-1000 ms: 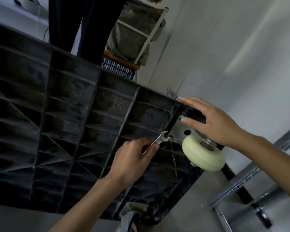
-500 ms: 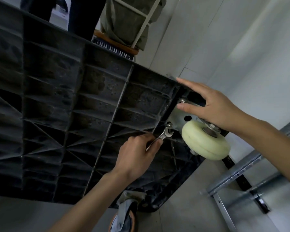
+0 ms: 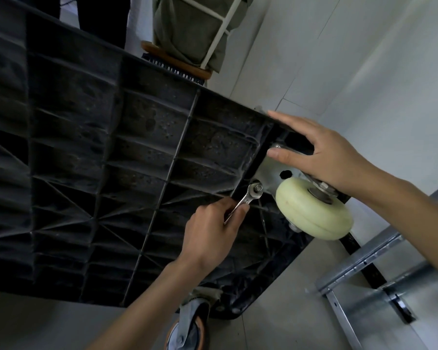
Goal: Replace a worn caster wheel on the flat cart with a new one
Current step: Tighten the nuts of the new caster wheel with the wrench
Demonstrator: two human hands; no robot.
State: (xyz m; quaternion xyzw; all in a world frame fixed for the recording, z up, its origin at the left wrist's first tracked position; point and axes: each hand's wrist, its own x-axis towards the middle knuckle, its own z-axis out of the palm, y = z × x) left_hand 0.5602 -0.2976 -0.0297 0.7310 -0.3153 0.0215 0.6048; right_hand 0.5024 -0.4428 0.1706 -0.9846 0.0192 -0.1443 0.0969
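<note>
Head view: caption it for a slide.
Left hand sets wrench on caster bolt; right hand steadies upturned cart.

Pale tiled floor [image 3: 276,311], black ribbed flat cart [image 3: 86,160] tipped up on it, galvanized metal rails [image 3: 359,263] alongside
</note>
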